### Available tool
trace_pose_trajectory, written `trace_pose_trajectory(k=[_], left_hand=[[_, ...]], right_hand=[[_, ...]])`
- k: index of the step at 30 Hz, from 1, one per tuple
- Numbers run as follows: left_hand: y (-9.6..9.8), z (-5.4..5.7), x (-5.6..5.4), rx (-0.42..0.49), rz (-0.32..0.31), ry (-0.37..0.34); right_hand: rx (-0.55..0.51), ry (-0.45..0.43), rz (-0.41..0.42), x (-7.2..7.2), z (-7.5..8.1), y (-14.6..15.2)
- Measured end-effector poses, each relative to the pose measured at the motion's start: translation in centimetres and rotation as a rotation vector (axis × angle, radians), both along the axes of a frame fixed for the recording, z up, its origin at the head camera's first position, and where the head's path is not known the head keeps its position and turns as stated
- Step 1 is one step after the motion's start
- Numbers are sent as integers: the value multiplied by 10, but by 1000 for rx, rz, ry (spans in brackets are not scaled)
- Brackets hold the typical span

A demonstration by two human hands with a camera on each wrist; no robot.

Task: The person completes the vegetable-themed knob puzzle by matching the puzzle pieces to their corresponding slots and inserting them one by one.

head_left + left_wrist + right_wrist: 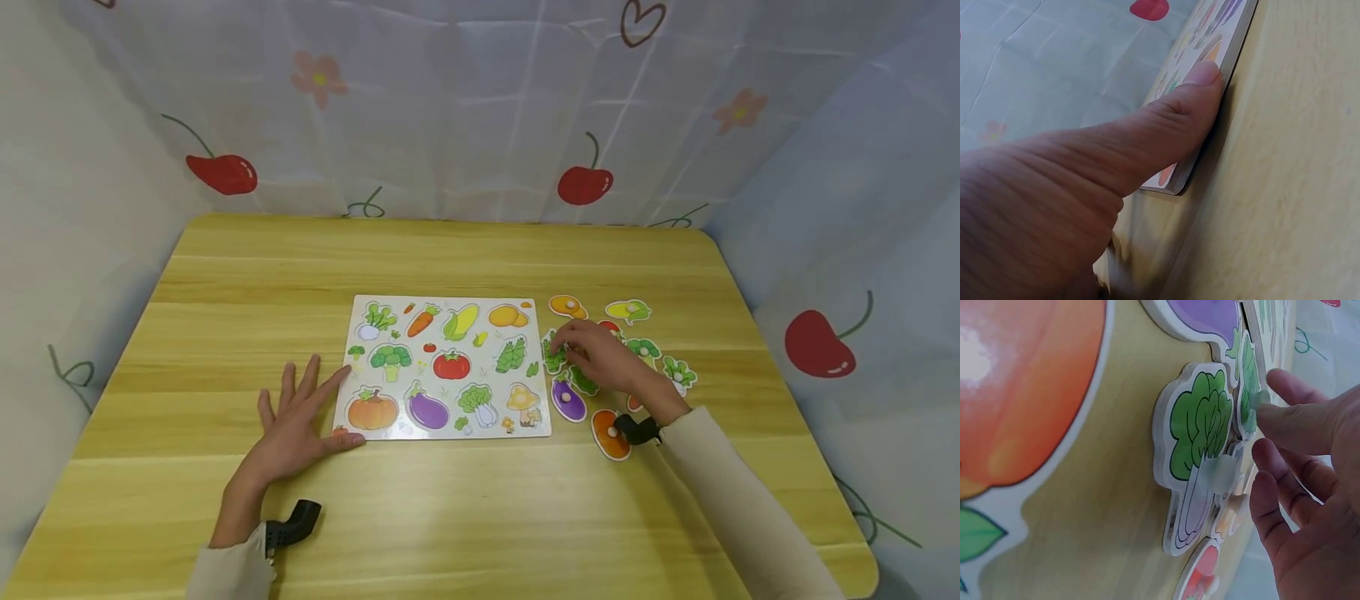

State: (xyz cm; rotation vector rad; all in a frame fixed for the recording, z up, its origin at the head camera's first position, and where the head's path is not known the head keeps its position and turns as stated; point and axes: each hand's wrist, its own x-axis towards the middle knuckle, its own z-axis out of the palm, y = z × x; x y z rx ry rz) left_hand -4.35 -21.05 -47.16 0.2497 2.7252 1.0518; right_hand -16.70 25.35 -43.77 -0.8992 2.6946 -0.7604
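A white vegetable puzzle board (420,362) lies flat on the table. At its lower left corner my left hand (294,429) rests with spread fingers. Its thumb (1175,115) lies along the near edge in the left wrist view. My right hand (606,358) is over the loose pieces beside the board's right edge. Between thumb and index finger it pinches the clear knob of a green leafy vegetable piece (1247,381); its other fingers are loosely bent. Close by lie a bok choy piece (1200,419) and an eggplant piece (568,402).
More knobbed pieces lie to the right: pumpkin (609,440), potato (562,305), corn (621,311), broccoli (643,348) and white radish (678,371). Some are partly under my right hand and wrist. A printed curtain (450,108) hangs behind the wooden table (450,517).
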Motion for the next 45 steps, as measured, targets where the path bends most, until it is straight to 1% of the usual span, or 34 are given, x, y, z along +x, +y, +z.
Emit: trace_pose_trajectory(k=[6,13,25,30,34,38,41,45], left_hand=[[0,0,-2,12,2,4],[1,0,-2,16,4,-3],[0,3,-1,33,16,-27],[1,1,-1,26,15,-22],[1,-3,-1,25,18,-16],[3,-6,-2,28,16,-9],[3,-6,-3,21,16,-9],[1,-3,-2,10,22,-13]], right_hand=[[8,13,2,-2,-4,-2],[20,53,7,-2,-6,-3],[42,52,-24,-1,-7,-4],[35,32,-30,-1,-5,-1],[28,7,-33,-2,-2,0],[16,19,-38,-4,1,1],[6,23,-31,-6,3,-2],[5,-17,-17,-8,3,-13]])
